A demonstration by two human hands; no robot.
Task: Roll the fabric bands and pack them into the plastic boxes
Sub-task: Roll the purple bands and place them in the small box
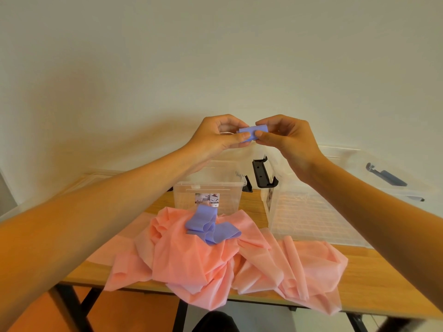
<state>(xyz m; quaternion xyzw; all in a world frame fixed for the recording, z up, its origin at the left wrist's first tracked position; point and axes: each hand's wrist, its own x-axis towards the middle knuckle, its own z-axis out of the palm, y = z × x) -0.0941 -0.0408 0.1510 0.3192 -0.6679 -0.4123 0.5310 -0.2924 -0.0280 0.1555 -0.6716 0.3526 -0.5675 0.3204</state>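
Note:
A small rolled purple band (253, 132) is held up in the air above the table. My left hand (217, 135) pinches its left end and my right hand (284, 137) pinches its right end. Below them several loose purple bands (211, 225) lie in a heap on top of the crumpled pink bands (203, 262) spread over the wooden table (374, 283). A small clear plastic box (208, 195) stands open behind the heap. A larger clear plastic box (309, 212) stands open to its right.
A black latch handle (262, 172) sticks up at the larger box's left wall. A clear lid with a grey-blue clip (386, 177) lies at the far right. Another clear lid (79, 182) lies at the far left. The pink fabric hangs over the table's front edge.

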